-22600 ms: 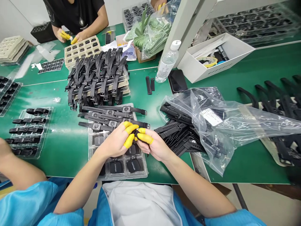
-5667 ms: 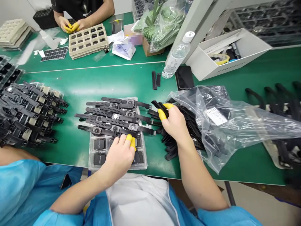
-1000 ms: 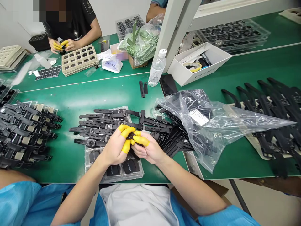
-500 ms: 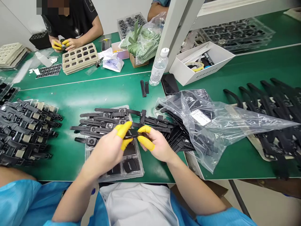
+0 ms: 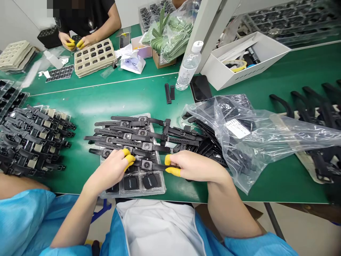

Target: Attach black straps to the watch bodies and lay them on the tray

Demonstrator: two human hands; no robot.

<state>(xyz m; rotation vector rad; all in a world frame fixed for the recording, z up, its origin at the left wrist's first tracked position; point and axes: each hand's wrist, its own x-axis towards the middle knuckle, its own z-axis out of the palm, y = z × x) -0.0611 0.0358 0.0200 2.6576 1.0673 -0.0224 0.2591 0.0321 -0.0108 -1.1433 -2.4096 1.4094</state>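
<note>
A black smartwatch (image 5: 146, 164) lies back up over the clear plastic tray (image 5: 157, 193), its strap stretched out to both sides. My left hand (image 5: 113, 169), with yellow finger cots, pinches the strap left of the watch case. On the other side my right hand (image 5: 193, 165), also in yellow cots, grips the right strap piece (image 5: 161, 167). Behind the held watch, several strapped watches (image 5: 147, 146) rest in rows on the tray. Black square watch heads (image 5: 150, 181) sit in the front compartments.
Loose black straps (image 5: 186, 137) spill from a clear plastic bag (image 5: 247, 153) at the right. Strapped watches (image 5: 34, 138) cover the left side. A water bottle (image 5: 189, 67), a phone (image 5: 200, 88) and a white box (image 5: 221, 80) stand behind. A co-worker's hands (image 5: 76, 43) work across the table.
My hands have moved apart and down toward the tray. The watch between them now lies stretched across the tray's row, back up. The view has shifted slightly.
</note>
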